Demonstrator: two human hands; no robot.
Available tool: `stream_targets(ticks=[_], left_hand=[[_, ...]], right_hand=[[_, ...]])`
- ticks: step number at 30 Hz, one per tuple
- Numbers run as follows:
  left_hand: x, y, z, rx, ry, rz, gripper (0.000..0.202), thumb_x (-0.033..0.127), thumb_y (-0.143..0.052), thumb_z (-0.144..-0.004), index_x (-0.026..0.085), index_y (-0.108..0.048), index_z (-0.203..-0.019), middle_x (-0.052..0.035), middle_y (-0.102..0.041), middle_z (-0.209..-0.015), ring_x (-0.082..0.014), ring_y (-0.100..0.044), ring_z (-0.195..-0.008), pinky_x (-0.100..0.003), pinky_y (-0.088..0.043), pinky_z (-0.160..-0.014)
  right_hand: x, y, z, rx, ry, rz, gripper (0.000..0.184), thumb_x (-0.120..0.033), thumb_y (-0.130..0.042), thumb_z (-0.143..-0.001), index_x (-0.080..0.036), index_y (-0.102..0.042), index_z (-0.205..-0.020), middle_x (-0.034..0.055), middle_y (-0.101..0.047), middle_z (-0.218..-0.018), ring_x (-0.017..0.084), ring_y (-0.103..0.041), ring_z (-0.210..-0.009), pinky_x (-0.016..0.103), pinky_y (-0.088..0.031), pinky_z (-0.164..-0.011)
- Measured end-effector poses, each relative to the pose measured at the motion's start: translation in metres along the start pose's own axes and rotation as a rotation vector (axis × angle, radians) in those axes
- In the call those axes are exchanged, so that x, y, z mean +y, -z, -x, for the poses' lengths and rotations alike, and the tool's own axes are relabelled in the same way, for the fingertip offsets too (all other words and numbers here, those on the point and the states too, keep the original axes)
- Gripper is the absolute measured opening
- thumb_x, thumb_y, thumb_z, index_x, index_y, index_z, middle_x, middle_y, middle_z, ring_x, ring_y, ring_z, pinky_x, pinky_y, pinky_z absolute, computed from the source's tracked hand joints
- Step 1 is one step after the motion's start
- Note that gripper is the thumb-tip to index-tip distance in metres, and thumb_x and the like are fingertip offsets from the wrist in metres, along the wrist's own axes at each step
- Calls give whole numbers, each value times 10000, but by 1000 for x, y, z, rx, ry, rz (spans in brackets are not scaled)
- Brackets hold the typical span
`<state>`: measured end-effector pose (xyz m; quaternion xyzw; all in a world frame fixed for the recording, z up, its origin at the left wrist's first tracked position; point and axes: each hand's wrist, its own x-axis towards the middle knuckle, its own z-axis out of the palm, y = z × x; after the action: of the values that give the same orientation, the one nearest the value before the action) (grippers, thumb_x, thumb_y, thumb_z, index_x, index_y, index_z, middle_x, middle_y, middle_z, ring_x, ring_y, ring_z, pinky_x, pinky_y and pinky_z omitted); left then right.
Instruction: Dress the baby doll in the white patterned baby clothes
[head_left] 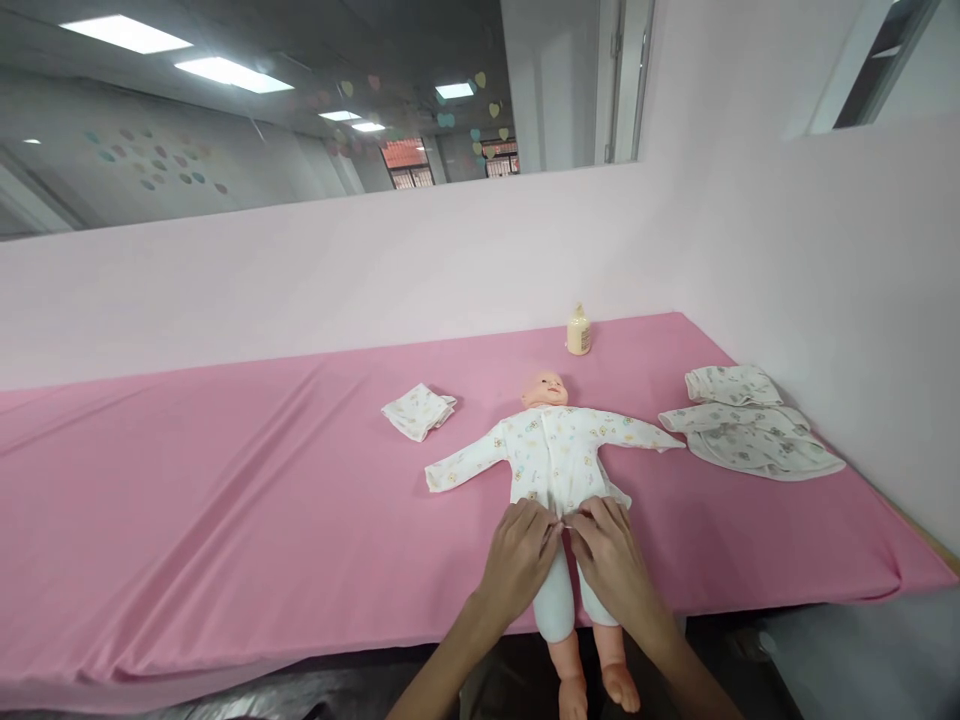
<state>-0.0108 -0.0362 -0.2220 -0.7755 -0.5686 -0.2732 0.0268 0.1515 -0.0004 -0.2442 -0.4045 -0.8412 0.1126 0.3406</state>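
A baby doll [552,388] lies on its back on the pink sheet [247,500], its bare feet over the near edge. It wears a white patterned long-sleeved top [551,450] with the sleeves spread wide, and pale trousers [555,600] below. My left hand [521,545] and my right hand [606,550] meet at the doll's waist. The fingers of each are closed in a pinch on the lower front of the top. Exactly what sits between the fingertips is partly hidden.
A folded white patterned cloth [420,411] lies left of the doll. Behind its head stands a cream bottle [578,331]. More patterned baby clothes [750,435] lie at the right. A pink wall [337,280] with a window [262,110] borders the back.
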Motion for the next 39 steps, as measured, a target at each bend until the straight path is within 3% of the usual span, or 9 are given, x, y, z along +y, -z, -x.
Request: stream_targets(ticks=[2,5,11,14,18,23,28,34,39], left_hand=[[-1,3,7,-25,-48,-22,106,163,-464,-922,185,-566,-941,-51,-606,-889,-198,-553,-837,-351,-466,-746],[-5,7,18,-33,-60,-63,231,199,-527,-897,192,-543,-1127,-79,-602,-1024,-220,-558,-936,-368,-483,-801],[-23,8,27,123,-65,-262,175,205,-501,-923,152,-561,-1078,-88,-635,-954,-212,-582,-857,-352,-477,-748],[-37,5,31,156,-136,-382,180,138,-486,-917,146,-582,-1069,-77,-660,-919,-194,-594,-792,-335,-462,-716],[-62,0,36,148,-165,-448,254,40,-433,-894,143,-603,-1051,-68,-684,-905,-181,-608,-754,-310,-448,-682],[-96,-6,1,176,69,-393,248,120,-389,-942,164,-628,-994,-47,-700,-827,-177,-620,-705,-289,-432,-640],[-114,-14,-50,-12,262,-321,291,160,-341,-958,160,-632,-944,-72,-699,-874,-206,-638,-798,-308,-437,-680],[-119,-25,-48,-79,305,-245,302,166,-321,-962,167,-614,-1036,-84,-693,-985,-221,-630,-911,-326,-457,-746],[-157,1,-54,-15,437,-132,294,247,-342,-947,184,-627,-979,-76,-676,-1036,-207,-613,-938,-319,-473,-805]], right_hand=[[1,1,4,1,-7,-13,258,-112,-454,-887,-256,-643,-986,52,-596,-949,223,-550,-868,392,-457,-768],[7,2,11,27,-28,-37,279,-139,-473,-894,-266,-612,-1100,54,-597,-1035,223,-568,-948,394,-477,-824],[33,2,15,109,-77,-25,199,-259,-521,-912,-250,-601,-1095,60,-608,-1098,230,-576,-1025,397,-481,-876],[48,3,6,148,-35,1,153,-261,-488,-938,-226,-622,-1002,63,-645,-996,226,-589,-951,388,-469,-837],[68,5,-14,146,68,72,238,-207,-416,-959,-206,-615,-828,43,-648,-815,194,-570,-785,344,-426,-749],[95,-2,-65,147,51,136,258,-223,-405,-961,-201,-578,-771,36,-631,-762,199,-552,-777,318,-379,-744],[115,-29,-115,172,13,301,280,-201,-383,-971,-180,-589,-783,60,-650,-788,210,-547,-794,315,-333,-747],[129,-53,-116,246,6,394,304,-241,-366,-993,-170,-599,-810,73,-628,-795,226,-514,-812,334,-306,-773],[136,-57,-111,277,22,364,300,-327,-372,-999,-163,-606,-906,82,-613,-842,225,-507,-842,333,-322,-784]])
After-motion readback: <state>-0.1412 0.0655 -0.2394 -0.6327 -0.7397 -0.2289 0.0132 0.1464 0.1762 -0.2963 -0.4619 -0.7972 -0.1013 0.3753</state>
